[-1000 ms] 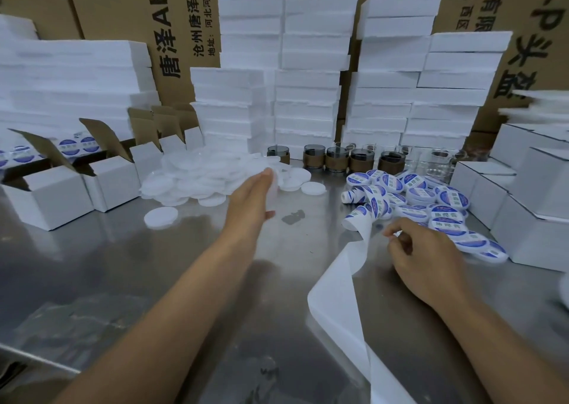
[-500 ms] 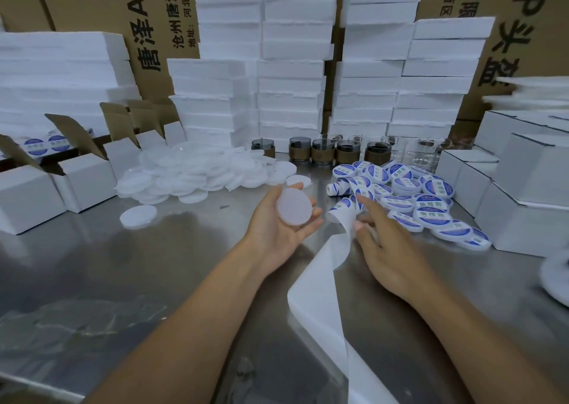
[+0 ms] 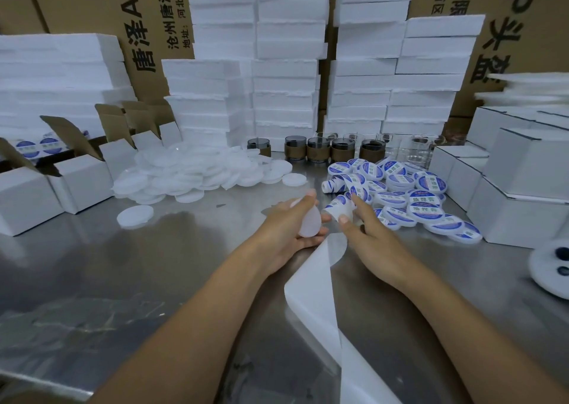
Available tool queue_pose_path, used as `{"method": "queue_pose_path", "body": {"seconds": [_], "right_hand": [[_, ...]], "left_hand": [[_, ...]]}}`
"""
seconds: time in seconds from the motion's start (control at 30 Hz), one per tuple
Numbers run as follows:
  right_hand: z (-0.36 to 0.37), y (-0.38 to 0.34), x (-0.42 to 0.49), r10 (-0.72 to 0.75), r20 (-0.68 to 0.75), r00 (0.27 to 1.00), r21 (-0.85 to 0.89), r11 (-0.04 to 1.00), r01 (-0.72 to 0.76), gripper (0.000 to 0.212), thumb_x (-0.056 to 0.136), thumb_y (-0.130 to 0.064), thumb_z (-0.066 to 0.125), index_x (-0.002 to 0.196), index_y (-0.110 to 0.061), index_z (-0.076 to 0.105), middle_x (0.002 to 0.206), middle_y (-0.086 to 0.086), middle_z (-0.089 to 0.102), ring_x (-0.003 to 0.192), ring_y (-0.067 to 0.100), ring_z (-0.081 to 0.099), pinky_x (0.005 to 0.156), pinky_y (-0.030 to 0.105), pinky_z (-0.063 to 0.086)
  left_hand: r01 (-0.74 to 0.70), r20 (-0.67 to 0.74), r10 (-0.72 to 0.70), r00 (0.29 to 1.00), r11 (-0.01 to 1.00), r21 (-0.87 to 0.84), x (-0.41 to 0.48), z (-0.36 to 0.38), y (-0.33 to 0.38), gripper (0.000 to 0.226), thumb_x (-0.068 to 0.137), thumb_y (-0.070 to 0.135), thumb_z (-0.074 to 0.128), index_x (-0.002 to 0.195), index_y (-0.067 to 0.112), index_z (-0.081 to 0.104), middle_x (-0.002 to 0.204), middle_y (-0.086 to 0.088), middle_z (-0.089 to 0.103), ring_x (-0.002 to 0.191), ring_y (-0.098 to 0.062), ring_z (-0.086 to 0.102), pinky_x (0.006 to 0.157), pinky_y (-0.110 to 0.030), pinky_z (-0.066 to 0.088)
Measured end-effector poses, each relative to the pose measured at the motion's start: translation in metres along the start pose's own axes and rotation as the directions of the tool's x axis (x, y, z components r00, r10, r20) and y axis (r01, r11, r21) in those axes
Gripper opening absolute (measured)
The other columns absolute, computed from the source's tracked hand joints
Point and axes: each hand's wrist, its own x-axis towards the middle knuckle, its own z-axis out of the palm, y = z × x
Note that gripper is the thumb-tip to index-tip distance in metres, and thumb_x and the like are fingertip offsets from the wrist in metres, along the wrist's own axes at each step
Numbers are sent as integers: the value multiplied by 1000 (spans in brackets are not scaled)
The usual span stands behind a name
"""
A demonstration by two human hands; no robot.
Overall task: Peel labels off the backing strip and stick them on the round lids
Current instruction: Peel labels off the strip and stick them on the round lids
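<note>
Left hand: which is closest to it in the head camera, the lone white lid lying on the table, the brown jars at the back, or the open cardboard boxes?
From the left hand:
1. Lone white lid, on the table to its left.
2. Brown jars, at the back, ahead and slightly right.
3. Open cardboard boxes, far left edge.

On the worktop point(image 3: 92, 280), a heap of bare lids point(image 3: 197, 172) lies ahead and left of the hands, with open boxes point(image 3: 77, 182) further left. Labelled lids point(image 3: 409, 200) pile just right of the right hand point(image 3: 366, 237), closed boxes point(image 3: 508, 212) beyond them. A row of jars point(image 3: 320, 152) stands behind both heaps, before stacked foam slabs point(image 3: 286, 80). The backing strip point(image 3: 317, 286) trails from between the hands toward the near edge.
</note>
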Motion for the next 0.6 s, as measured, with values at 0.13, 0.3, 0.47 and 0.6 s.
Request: {"method": "queue_pose_path", "body": {"seconds": [0.13,0.3,0.47,0.6], "right_hand": [[-1,-2,2,36,-53,998,227,974,-23,39,93,-42,48,131,-36,42,104,-21,57,97,-3,52,85,22,34],[-5,-6,2,38,-192,981,424,904,48,11,89,-24,61,82,-29,67,77,-19,67,63,-15,59,52,3,41],[-12,-7,2,111,-158,981,559,829,-4,13,81,-11,68,80,-25,71,70,-15,71,61,-9,61,57,5,43],[-12,-12,-2,48,19,999,635,771,-49,17,82,-1,62,88,-16,68,58,-8,66,49,0,56,51,12,43]], "left_hand": [[-28,3,28,1000,1000,-13,-1,2,-1,27,90,32,60,108,12,56,82,-8,60,60,-15,63,55,-25,54],[-59,-21,58,998,998,-14,-1,2,-1,33,90,24,61,118,7,58,94,-7,62,71,-14,62,52,-24,52],[-63,2,63,998,998,-32,-2,3,-2,15,89,21,62,101,12,63,91,-9,65,73,-19,62,61,-30,56],[-72,-16,71,997,995,-73,-3,4,-2,10,87,20,65,93,13,63,82,-7,69,69,-18,68,59,-29,57]]}}
